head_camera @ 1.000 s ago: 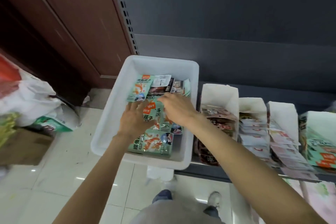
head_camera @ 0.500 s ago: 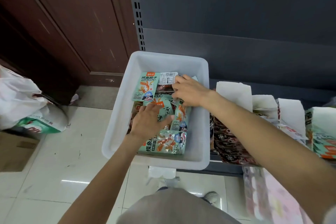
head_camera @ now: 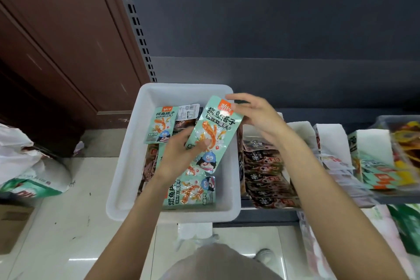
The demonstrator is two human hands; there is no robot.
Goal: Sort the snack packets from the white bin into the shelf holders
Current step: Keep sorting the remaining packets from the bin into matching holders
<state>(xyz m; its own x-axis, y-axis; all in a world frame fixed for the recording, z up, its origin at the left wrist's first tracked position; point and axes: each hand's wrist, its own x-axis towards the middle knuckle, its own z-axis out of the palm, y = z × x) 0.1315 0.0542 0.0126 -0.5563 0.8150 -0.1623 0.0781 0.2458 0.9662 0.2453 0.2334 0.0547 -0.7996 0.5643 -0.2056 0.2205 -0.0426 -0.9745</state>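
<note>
Since half a second ago, mint-green foil snack packet (head_camera: 210, 134) is rising off the pile, tilted over the white plastic bin (head_camera: 127, 161). Left hand (head_camera: 179, 154) is pinching its lower edge; right hand (head_camera: 256, 116) is touching its top corner, fingers loosely spread. Risk: thin pinch slipping during handover toward white paper shelf holders (head_camera: 333, 138), dropping it back.

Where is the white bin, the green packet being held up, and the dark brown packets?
white bin (head_camera: 127, 166), head view, bare left wall.
green packet (head_camera: 213, 129), head view, printed front.
dark brown packets (head_camera: 263, 166), head view, stack's middle.
</note>
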